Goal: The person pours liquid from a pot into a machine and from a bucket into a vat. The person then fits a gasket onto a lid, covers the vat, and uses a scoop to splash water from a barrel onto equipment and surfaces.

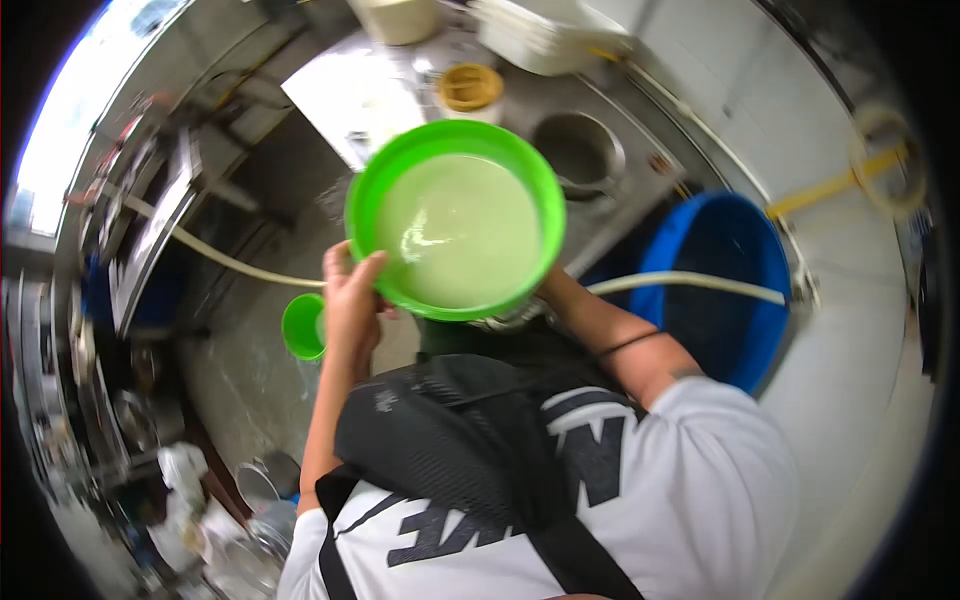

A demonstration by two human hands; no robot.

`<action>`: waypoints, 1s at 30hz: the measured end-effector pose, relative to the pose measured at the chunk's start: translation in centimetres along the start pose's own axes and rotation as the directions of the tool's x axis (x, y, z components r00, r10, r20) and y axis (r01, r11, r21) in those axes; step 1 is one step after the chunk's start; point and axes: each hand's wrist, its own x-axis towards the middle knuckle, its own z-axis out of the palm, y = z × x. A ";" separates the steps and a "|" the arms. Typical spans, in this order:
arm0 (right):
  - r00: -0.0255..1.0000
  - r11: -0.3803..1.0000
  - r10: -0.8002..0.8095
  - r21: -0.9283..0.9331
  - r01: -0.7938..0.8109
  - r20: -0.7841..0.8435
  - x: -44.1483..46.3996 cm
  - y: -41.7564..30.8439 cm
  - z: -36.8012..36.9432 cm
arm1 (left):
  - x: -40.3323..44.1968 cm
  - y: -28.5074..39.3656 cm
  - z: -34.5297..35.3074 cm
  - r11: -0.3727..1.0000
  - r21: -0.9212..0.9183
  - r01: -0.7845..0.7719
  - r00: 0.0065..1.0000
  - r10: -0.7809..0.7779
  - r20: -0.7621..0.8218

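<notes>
A round green plastic basin is in front of my body, with a pale, cloudy, yellowish-white liquid in it. My left hand grips the near left of the basin, thumb over the rim and the other fingers around its outer wall. On the other side, my right hand supports the basin near the lower right rim; its fingers are hidden behind the wall. Light glints off the liquid's surface.
A metal counter ahead bears a metal pot, a tub with a yellow lid and white trays. To the right stands a large blue tub with a pale hose across it. A small green bucket stands on the floor.
</notes>
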 end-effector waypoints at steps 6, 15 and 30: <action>1.000 0.991 -0.001 0.136 0.000 0.003 -0.8 -3.6 0.0 | -0.2 2.1 6.6 0.993 0.116 -0.008 1.000 0.009 -0.008; 0.991 0.987 0.087 0.143 -0.071 -0.106 1.8 -6.0 -2.8 | 1.3 4.1 13.5 0.994 0.107 -0.024 0.999 0.027 -0.022; 0.953 0.955 0.232 0.232 -0.185 -0.193 1.8 -10.1 -1.3 | 4.8 5.9 19.0 0.999 0.049 0.005 0.998 -0.008 0.066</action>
